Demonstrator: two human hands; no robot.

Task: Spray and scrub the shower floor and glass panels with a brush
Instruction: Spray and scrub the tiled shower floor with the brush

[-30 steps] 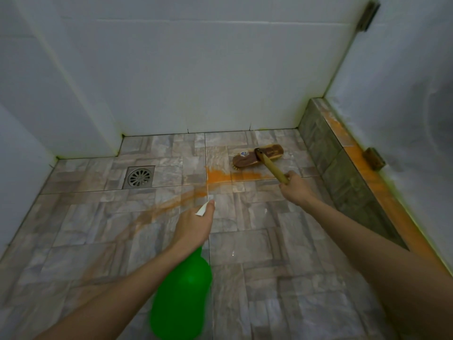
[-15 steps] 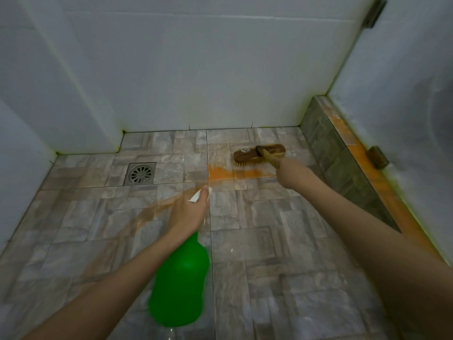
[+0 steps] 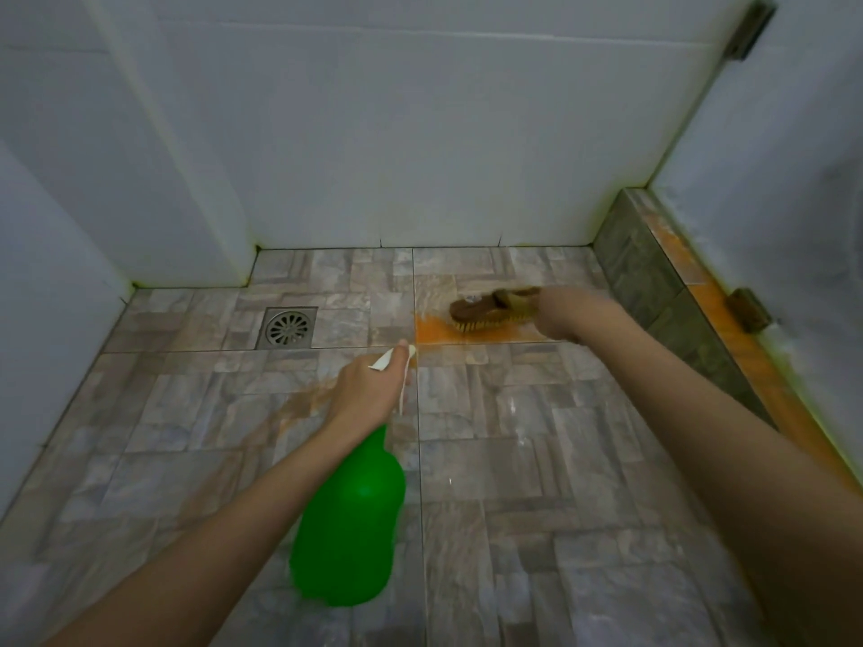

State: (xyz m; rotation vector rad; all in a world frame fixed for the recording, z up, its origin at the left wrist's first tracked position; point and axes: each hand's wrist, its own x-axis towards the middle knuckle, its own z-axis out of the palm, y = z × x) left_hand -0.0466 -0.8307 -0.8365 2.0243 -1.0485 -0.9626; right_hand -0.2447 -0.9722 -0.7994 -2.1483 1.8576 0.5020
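Note:
My left hand [image 3: 369, 394] grips the white trigger head of a green spray bottle [image 3: 350, 525], which hangs below the hand over the middle of the tiled shower floor [image 3: 513, 459]. My right hand [image 3: 560, 315] holds the wooden handle of a brown scrub brush [image 3: 481, 310]. The brush's bristles press on an orange stain [image 3: 434, 331] near the back wall. The right hand and the brush are motion-blurred. A fainter orange-brown smear [image 3: 299, 408] runs left of the bottle's nozzle.
A square metal drain [image 3: 288, 327] sits in the floor at the back left. White tiled walls [image 3: 373, 133] close the back and left. A dark tiled curb [image 3: 654, 282] with orange residue runs along the right, below a glass panel [image 3: 794, 179] with a hinge [image 3: 749, 310].
The right hand has pushed the brush farther toward the back wall over the orange stain. The left hand with the spray bottle has shifted slightly forward.

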